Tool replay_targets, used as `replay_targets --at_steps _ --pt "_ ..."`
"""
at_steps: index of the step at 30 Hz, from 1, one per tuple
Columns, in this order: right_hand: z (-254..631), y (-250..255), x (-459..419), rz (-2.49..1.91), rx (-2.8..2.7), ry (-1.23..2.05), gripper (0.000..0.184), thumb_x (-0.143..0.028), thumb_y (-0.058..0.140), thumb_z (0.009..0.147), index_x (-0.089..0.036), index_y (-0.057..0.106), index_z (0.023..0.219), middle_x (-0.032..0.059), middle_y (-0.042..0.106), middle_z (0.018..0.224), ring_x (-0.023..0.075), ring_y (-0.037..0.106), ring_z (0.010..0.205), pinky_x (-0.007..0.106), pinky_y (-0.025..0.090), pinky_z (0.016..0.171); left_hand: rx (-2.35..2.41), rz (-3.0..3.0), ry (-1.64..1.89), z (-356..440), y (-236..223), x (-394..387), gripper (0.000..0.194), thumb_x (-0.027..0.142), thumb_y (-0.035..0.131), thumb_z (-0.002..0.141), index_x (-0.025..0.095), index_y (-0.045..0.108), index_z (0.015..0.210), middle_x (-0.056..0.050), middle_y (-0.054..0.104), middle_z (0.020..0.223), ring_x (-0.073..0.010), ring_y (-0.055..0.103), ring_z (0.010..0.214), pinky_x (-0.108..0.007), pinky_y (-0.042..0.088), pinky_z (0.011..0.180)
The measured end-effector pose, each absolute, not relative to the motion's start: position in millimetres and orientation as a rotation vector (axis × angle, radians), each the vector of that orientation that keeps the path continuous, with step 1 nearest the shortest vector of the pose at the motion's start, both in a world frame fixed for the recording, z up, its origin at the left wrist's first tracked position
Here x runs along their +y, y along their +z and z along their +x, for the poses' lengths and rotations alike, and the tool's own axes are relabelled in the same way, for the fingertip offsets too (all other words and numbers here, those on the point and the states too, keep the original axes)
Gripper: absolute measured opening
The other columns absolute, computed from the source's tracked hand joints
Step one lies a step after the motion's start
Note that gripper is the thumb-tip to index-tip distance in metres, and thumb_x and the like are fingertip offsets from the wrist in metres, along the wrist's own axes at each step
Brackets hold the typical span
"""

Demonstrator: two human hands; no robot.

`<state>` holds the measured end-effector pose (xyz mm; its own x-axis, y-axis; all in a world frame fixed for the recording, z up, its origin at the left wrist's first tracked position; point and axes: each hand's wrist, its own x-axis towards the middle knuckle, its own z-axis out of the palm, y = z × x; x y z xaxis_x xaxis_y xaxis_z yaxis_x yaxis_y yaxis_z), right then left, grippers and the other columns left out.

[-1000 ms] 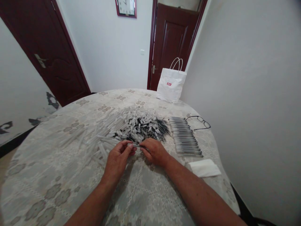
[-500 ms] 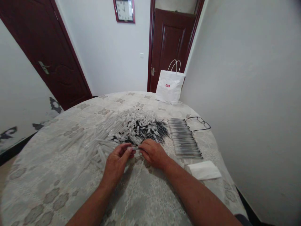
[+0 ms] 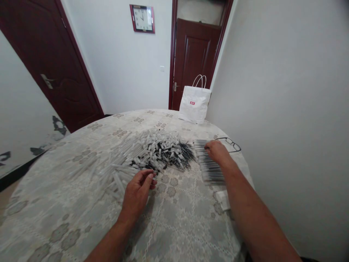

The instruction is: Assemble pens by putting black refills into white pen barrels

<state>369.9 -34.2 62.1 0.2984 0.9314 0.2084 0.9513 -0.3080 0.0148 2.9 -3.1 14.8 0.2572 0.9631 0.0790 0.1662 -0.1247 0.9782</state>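
Evidently, our right hand (image 3: 218, 152), bent-fingered over the far half of the row of translucent pens (image 3: 211, 171) lying sideways, was the nearer, while our left hand (image 3: 137, 186) curled left of that row, beside clear barrels (image 3: 118, 180), and we couldn't tell whether either pinched anything.

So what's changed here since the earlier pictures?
The right hand has moved away from the left hand, rightward and forward, over to the row of pens. The slim piece both held no longer shows between them; whether either has it is unclear. The left hand, loose pile, bag and glasses stayed put.
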Motion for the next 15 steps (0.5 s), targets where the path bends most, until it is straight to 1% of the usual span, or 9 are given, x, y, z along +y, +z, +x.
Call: replay_targets --at_steps 3,6,11,15 --pt "391 57 -31 -2.526 -1.735 -0.317 0.026 -0.020 0.055 0.091 -0.021 0.078 0.105 0.0131 0.070 0.107 0.0260 0.060 0.107 0.033 0.043 0.089 1.118 1.560 0.988 2 14 -3 0.038 0.050 0.058 0.089 0.019 0.065 0.110 -0.006 0.075 0.099 -0.0199 0.071 0.077 -0.032 0.057 0.073" --pt "396 50 -29 -2.556 -1.745 -0.337 0.026 -0.024 0.055 0.093 -0.023 0.077 0.106 0.0131 0.069 0.108 0.0273 0.058 0.109 0.034 0.044 0.086 1.130 1.574 0.992 0 14 -2 0.037 0.050 0.057 0.090 0.020 0.065 0.111 -0.006 0.075 0.100 -0.0193 0.071 0.076 -0.031 0.056 0.073" --pt "397 41 -28 -2.571 -1.795 -0.339 0.028 -0.025 0.051 0.096 -0.024 0.075 0.110 0.0134 0.067 0.110 0.0277 0.056 0.111 0.035 0.043 0.087 1.173 1.607 0.993 -3 16 0 0.038 0.050 0.057 0.090 0.020 0.066 0.112 -0.005 0.075 0.101 -0.0189 0.071 0.076 -0.030 0.056 0.073" --pt "398 36 -28 -2.611 -1.799 -0.323 0.026 -0.024 0.053 0.095 -0.024 0.074 0.110 0.0131 0.067 0.109 0.0276 0.057 0.110 0.035 0.043 0.087 1.199 1.621 1.011 -6 20 2 0.039 0.052 0.058 0.089 0.021 0.067 0.112 -0.005 0.075 0.103 -0.0193 0.072 0.078 -0.031 0.056 0.075"
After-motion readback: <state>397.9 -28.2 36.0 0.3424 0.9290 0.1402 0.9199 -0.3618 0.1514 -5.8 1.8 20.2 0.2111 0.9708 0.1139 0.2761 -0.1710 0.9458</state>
